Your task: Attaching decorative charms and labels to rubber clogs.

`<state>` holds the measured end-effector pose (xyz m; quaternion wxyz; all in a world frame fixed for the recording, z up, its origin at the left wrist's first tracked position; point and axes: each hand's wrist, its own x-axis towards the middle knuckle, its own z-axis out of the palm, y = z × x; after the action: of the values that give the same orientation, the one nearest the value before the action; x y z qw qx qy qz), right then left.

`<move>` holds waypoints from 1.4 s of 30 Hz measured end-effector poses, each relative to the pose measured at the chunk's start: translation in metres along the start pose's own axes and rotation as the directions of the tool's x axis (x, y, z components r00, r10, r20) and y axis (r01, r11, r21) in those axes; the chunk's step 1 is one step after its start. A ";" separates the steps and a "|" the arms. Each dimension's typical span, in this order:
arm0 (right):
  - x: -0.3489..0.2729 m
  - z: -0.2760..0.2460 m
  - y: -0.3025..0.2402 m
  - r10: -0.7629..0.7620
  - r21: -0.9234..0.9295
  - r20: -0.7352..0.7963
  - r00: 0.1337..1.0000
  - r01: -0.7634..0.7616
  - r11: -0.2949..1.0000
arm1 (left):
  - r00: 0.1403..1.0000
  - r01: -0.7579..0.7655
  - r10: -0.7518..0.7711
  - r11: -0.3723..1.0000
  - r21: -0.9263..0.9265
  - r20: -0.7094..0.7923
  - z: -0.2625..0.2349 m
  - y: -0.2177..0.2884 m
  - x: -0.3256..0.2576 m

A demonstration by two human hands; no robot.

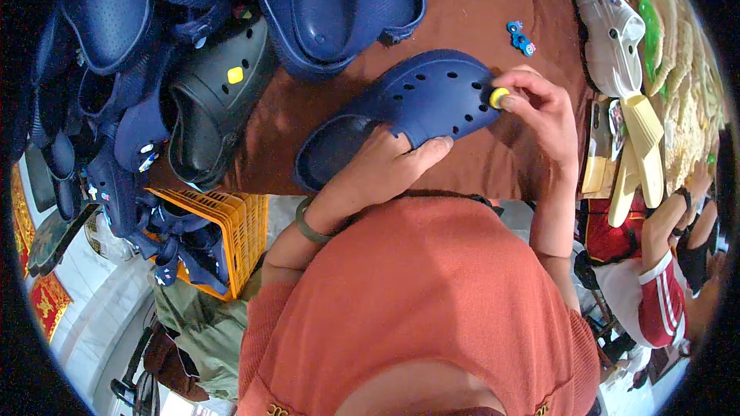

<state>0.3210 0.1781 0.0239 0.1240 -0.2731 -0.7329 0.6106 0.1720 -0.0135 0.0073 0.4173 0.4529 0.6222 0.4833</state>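
A navy blue foam clog (408, 104) with round holes lies on the brown cloth-covered table (478, 8). My left hand (389, 166) grips its near side, thumb along the edge; a green bangle sits on that wrist. My right hand (539, 104) pinches a small yellow round charm (499, 96) against the toe end of the clog. Two small blue charms (521, 38) lie loose on the cloth just beyond my right hand.
Several navy clogs (339, 0) and a black clog (216, 100) with a yellow charm pile up at the left and back. A white clog (613, 31) stands at the right. An orange crate (223, 239) sits lower left. Another person (663, 277) is at the right.
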 end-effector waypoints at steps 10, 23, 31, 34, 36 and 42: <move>0.045 -0.002 -0.012 0.012 -0.181 0.341 0.940 0.053 0.982 | 0.884 -0.446 0.456 0.754 0.482 0.105 0.000 -0.023 -0.005; 0.008 0.011 -0.030 -0.330 -0.691 0.317 0.889 0.455 0.562 | 0.916 -0.385 0.392 0.800 0.460 0.085 -0.001 -0.019 -0.010; 0.014 -0.003 -0.004 -0.187 -0.354 0.192 0.963 0.246 0.902 | 0.908 -0.398 0.419 0.840 0.368 0.025 0.001 -0.017 -0.007; 0.013 0.000 0.003 -0.080 -0.187 0.114 0.990 0.101 0.977 | 0.942 -0.316 0.335 0.890 0.330 -0.002 0.002 -0.016 -0.007; 0.012 0.003 0.003 -0.009 -0.115 0.070 0.997 0.017 0.993 | 0.947 -0.306 0.321 0.900 0.310 0.000 0.003 -0.021 -0.008; 0.016 0.002 0.002 0.045 -0.147 0.049 0.998 -0.037 0.988 | 0.910 -0.399 0.407 0.813 0.425 0.078 -0.004 -0.014 -0.008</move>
<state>0.3074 0.1860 0.0194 0.0717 -0.2804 -0.7728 0.5648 0.1680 -0.0240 -0.0049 0.1895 0.6510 0.6069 0.4146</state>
